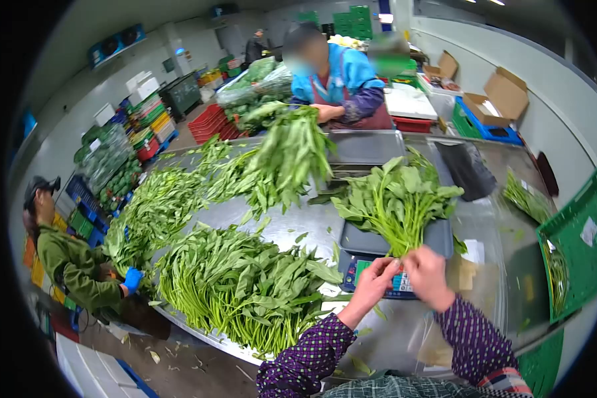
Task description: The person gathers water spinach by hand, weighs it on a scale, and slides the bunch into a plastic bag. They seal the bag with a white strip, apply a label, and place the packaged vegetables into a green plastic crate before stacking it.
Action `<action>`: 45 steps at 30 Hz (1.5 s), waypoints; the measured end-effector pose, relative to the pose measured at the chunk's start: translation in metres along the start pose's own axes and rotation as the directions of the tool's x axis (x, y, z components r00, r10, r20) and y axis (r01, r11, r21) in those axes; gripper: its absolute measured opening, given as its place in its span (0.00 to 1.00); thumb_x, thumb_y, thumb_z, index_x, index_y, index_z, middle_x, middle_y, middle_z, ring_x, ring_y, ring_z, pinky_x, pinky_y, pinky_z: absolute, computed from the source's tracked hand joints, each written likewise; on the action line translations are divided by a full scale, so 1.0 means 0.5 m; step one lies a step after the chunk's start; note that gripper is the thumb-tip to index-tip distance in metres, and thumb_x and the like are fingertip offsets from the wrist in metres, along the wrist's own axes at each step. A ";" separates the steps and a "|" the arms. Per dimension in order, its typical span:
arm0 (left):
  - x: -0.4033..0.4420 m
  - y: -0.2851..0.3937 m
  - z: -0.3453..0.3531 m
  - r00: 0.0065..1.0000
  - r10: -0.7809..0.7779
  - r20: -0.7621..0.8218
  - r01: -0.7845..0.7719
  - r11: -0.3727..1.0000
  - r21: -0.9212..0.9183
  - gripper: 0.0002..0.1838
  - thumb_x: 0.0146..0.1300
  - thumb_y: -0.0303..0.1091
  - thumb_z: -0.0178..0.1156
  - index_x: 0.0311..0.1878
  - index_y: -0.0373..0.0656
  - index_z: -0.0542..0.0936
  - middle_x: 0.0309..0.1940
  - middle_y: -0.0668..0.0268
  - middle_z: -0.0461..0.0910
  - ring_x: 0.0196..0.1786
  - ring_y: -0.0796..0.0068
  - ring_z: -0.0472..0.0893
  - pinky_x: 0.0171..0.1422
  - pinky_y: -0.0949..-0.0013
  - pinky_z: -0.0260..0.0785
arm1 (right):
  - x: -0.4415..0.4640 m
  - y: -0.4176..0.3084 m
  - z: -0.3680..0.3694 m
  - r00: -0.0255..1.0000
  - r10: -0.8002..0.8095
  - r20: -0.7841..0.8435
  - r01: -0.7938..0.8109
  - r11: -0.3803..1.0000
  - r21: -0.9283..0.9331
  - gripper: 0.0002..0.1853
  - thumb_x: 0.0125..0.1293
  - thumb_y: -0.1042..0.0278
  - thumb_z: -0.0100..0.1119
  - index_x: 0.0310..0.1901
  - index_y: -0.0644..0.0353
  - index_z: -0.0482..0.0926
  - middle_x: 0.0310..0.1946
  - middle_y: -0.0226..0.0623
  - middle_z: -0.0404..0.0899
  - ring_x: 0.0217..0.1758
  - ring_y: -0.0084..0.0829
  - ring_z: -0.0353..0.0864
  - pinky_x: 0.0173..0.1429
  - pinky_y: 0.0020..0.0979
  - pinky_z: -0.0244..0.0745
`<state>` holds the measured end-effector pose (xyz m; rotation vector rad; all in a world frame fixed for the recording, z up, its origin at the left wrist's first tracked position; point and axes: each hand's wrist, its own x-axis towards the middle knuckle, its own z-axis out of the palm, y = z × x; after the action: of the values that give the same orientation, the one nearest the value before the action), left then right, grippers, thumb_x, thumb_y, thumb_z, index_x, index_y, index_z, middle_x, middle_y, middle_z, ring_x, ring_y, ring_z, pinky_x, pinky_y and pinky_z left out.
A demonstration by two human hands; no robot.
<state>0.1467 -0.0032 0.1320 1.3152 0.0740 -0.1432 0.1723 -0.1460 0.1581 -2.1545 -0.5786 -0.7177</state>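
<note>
A bunch of leafy greens (399,205) lies on the grey tray (441,239) of a scale, leaves pointing away and stems toward me. At the stem ends my left hand (375,284) and my right hand (428,276) come together over the scale's keypad (363,268). The fingers of both hands are pinched closed with the tips nearly touching. Whatever they pinch is too small or hidden to make out. To the left of my left hand lies a big heap of the same greens (239,285), its stems toward the table's front edge.
Across the metal table (292,222), a person in a blue jacket (351,66) holds a large bunch of greens (288,152). A person in a green jacket (73,265) with a blue glove stands at the left beside more greens (159,205). A green crate (580,232) stands at the right.
</note>
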 end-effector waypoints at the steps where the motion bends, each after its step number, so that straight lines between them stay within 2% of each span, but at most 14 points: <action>1: 0.001 -0.003 -0.005 1.000 0.007 0.001 -0.007 0.998 -0.055 0.16 0.69 0.44 0.56 0.44 0.39 0.78 0.27 0.74 0.78 0.24 0.88 0.71 0.27 0.80 0.63 | -0.027 -0.020 0.008 0.994 -0.050 0.095 0.050 0.999 -0.001 0.03 0.55 0.73 0.61 0.29 0.62 0.77 0.23 0.43 0.76 0.25 0.45 0.78 0.28 0.40 0.71; 3: -0.015 -0.010 -0.005 0.962 0.251 -0.104 -0.245 0.968 0.061 0.13 0.69 0.40 0.55 0.38 0.38 0.79 0.24 0.72 0.77 0.25 0.84 0.73 0.28 0.78 0.65 | -0.070 -0.050 0.031 0.982 -0.137 0.133 0.113 0.978 0.173 0.06 0.53 0.77 0.61 0.34 0.61 0.77 0.24 0.42 0.76 0.23 0.44 0.77 0.27 0.38 0.71; 6: -0.081 -0.054 -0.046 0.876 0.448 -0.175 -0.340 0.834 0.434 0.10 0.69 0.34 0.54 0.36 0.36 0.78 0.22 0.62 0.77 0.25 0.78 0.75 0.32 0.72 0.68 | -0.127 -0.066 0.001 0.902 0.070 0.427 -0.198 0.944 0.263 0.07 0.57 0.71 0.61 0.35 0.64 0.78 0.23 0.40 0.76 0.21 0.35 0.76 0.25 0.34 0.69; 9: -0.165 -0.161 -0.114 0.924 0.206 -0.323 0.031 0.800 0.599 0.16 0.68 0.41 0.54 0.35 0.37 0.79 0.22 0.55 0.78 0.26 0.66 0.80 0.32 0.65 0.70 | -0.231 -0.020 -0.011 0.842 0.142 0.520 -0.311 0.916 0.253 0.12 0.54 0.73 0.66 0.40 0.67 0.81 0.23 0.34 0.77 0.20 0.21 0.73 0.27 0.26 0.70; 11: -0.237 -0.277 -0.189 0.924 -0.006 -0.382 0.303 0.624 0.721 0.21 0.65 0.50 0.55 0.34 0.37 0.81 0.23 0.51 0.79 0.29 0.56 0.81 0.34 0.58 0.72 | -0.311 0.028 -0.014 0.574 0.301 0.762 -0.585 0.801 0.125 0.14 0.56 0.69 0.67 0.43 0.67 0.81 0.25 0.32 0.79 0.23 0.18 0.74 0.29 0.24 0.72; 13: -0.312 -0.349 -0.226 0.879 -0.169 -0.447 0.468 0.489 0.736 0.27 0.60 0.58 0.56 0.35 0.37 0.81 0.26 0.48 0.81 0.33 0.48 0.81 0.38 0.52 0.72 | -0.336 0.029 -0.029 0.502 0.254 0.827 -0.592 0.797 0.114 0.15 0.58 0.68 0.66 0.44 0.67 0.81 0.26 0.32 0.80 0.25 0.18 0.75 0.32 0.23 0.73; 15: -0.357 -0.339 -0.220 0.859 -0.214 -0.465 0.507 0.482 0.714 0.28 0.58 0.60 0.57 0.34 0.38 0.81 0.26 0.48 0.81 0.33 0.48 0.81 0.40 0.53 0.73 | -0.334 0.014 -0.050 0.411 0.194 0.891 -0.594 0.798 0.100 0.16 0.59 0.67 0.66 0.45 0.67 0.81 0.27 0.32 0.81 0.27 0.17 0.76 0.34 0.22 0.74; 17: -0.362 -0.332 -0.203 0.832 -0.179 -0.526 0.540 0.484 0.689 0.28 0.58 0.60 0.57 0.34 0.39 0.81 0.27 0.49 0.81 0.34 0.48 0.81 0.40 0.53 0.73 | -0.309 -0.007 -0.056 0.198 0.164 0.966 -0.626 0.780 -0.004 0.20 0.65 0.56 0.59 0.52 0.62 0.78 0.41 0.46 0.80 0.44 0.36 0.79 0.50 0.34 0.73; 18: -0.359 -0.330 -0.195 0.821 -0.155 -0.549 0.549 0.480 0.685 0.27 0.58 0.60 0.57 0.35 0.40 0.81 0.27 0.50 0.81 0.34 0.48 0.81 0.40 0.53 0.73 | -0.305 -0.015 -0.053 0.175 0.123 0.977 -0.604 0.797 0.008 0.20 0.65 0.56 0.59 0.52 0.62 0.78 0.41 0.46 0.80 0.44 0.36 0.79 0.50 0.34 0.73; 20: -0.352 -0.332 -0.182 0.812 -0.115 -0.572 0.540 0.517 0.664 0.26 0.57 0.59 0.58 0.36 0.41 0.80 0.28 0.51 0.81 0.35 0.49 0.81 0.40 0.52 0.72 | -0.311 -0.035 -0.050 0.397 0.033 0.917 -0.506 0.842 0.188 0.13 0.62 0.66 0.60 0.47 0.62 0.80 0.28 0.39 0.78 0.29 0.28 0.75 0.37 0.28 0.72; 23: -0.345 -0.365 -0.186 0.820 -0.122 -0.559 0.534 0.514 0.671 0.23 0.58 0.55 0.58 0.38 0.42 0.79 0.29 0.51 0.81 0.35 0.49 0.81 0.40 0.52 0.72 | -0.304 -0.063 -0.056 0.438 -0.004 0.899 -0.513 0.820 0.254 0.14 0.62 0.66 0.61 0.48 0.63 0.80 0.26 0.37 0.76 0.29 0.27 0.73 0.38 0.28 0.71; 28: -0.333 -0.359 -0.189 0.872 -0.096 -0.480 0.444 0.568 0.693 0.19 0.57 0.47 0.59 0.41 0.39 0.76 0.35 0.48 0.80 0.41 0.46 0.80 0.44 0.49 0.71 | -0.351 -0.043 -0.052 0.277 0.111 0.954 -0.630 0.771 0.093 0.16 0.65 0.66 0.59 0.50 0.67 0.79 0.30 0.31 0.78 0.34 0.23 0.72 0.42 0.27 0.71; 33: -0.349 -0.348 -0.184 0.908 -0.115 -0.403 0.396 0.554 0.733 0.21 0.55 0.41 0.60 0.48 0.39 0.71 0.38 0.47 0.79 0.43 0.45 0.79 0.45 0.47 0.71 | -0.401 -0.080 -0.013 0.160 0.083 0.984 -0.733 0.678 0.062 0.20 0.65 0.65 0.60 0.53 0.71 0.77 0.39 0.39 0.81 0.42 0.26 0.76 0.50 0.28 0.72; 45: -0.353 -0.432 -0.156 0.834 0.143 -0.533 0.371 0.571 0.732 0.23 0.52 0.36 0.59 0.51 0.41 0.68 0.38 0.49 0.79 0.40 0.47 0.80 0.41 0.48 0.72 | -0.345 -0.136 -0.018 0.158 -0.075 0.985 -0.599 0.786 0.156 0.19 0.64 0.66 0.60 0.51 0.71 0.78 0.40 0.44 0.83 0.44 0.29 0.78 0.52 0.30 0.72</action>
<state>-0.0576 0.0304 -0.0707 2.2861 0.6694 0.1183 0.0014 -0.1412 0.0860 -1.7947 -0.8138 1.1540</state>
